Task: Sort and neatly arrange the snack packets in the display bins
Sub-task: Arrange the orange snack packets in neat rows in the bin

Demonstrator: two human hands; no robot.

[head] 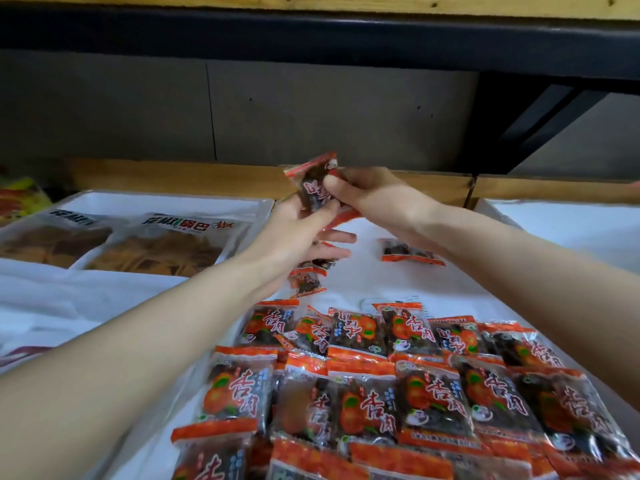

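Right hand (367, 195): thumb and fingers pinch the far end of the held packet (316, 188).
Left hand (301, 233): thumb pinches the packet's near end, with the other fingers stretched out beneath.
Held packet: orange-edged and tilted, raised above the far part of the middle bin (363, 275).
Lone packet (412, 253): lies flat on the bin floor under the right wrist.
Packet rows (381, 393): overlapping, at the bin's near end.
Left bin (138, 199): holds two large crisp bags (156, 249).
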